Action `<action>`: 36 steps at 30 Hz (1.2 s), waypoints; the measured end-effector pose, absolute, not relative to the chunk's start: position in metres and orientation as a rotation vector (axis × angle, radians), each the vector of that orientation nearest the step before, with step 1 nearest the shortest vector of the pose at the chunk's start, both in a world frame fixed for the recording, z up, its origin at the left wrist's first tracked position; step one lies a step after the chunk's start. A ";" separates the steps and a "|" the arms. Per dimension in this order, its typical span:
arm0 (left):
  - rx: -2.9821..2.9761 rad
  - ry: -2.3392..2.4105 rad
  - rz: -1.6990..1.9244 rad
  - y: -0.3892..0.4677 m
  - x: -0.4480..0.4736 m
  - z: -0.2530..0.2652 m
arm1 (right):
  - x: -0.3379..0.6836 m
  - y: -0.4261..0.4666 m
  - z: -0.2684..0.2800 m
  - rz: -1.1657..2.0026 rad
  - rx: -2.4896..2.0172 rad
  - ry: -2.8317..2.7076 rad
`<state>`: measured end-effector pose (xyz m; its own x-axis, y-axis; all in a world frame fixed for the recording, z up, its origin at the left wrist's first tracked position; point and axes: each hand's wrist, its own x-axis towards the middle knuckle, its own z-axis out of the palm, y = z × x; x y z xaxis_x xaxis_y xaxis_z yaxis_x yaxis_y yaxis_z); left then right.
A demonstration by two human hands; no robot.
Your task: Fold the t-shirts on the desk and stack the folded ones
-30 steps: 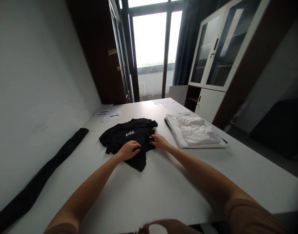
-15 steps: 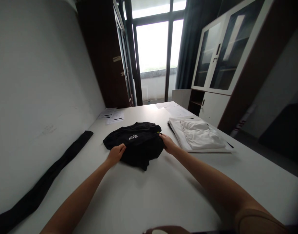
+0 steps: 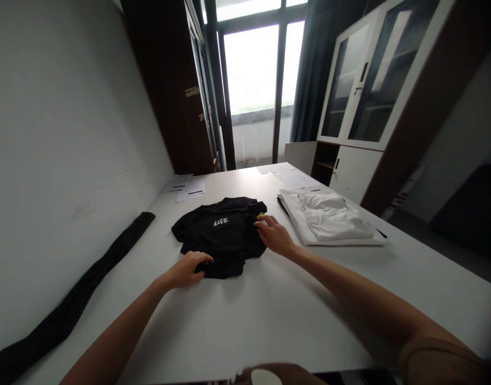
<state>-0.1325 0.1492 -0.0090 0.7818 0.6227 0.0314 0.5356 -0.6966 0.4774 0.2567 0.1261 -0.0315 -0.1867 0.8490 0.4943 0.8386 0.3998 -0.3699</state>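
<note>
A black T-shirt [image 3: 225, 238] with small white lettering lies spread and partly bunched on the white table. At its near left edge is my left hand [image 3: 187, 269], thumb and fingers apart around the cloth's border. My right hand [image 3: 274, 234] touches the shirt's right side with loosely bent, parted fingers. Beside those fingertips shows a small yellow patch [image 3: 261, 215]. The fingertips of both hands partly blend into the dark fabric.
Folded white cloth [image 3: 329, 219] is stacked on the right, with a dark layer beneath. A long black strip of fabric [image 3: 97, 272] runs along the left wall. Papers [image 3: 191, 190] lie at the far left of the table [image 3: 245, 331]; more sheets [image 3: 291, 177] are at the far right.
Both hands have loosened from their closed hold on the shirt. My left hand moved down toward the near edge; my right fingers spread. The near part of the shirt now lies flatter.
</note>
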 end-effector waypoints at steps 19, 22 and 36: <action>2.001 0.728 -0.013 0.132 -0.145 0.007 | 0.280 0.086 -0.001 0.778 -1.104 -2.319; 1.912 0.602 -0.167 0.129 -0.155 0.015 | 0.284 0.065 0.004 0.963 -1.122 -2.294; 1.877 0.436 -0.358 0.126 -0.194 0.026 | 0.262 0.008 0.012 1.714 -0.869 -2.470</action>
<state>-0.1935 0.1262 0.0260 0.8859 0.1245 -0.4469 0.4626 -0.3110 0.8302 0.2618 0.0080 0.0119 -0.8458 0.4451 -0.2942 0.4313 0.2460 -0.8680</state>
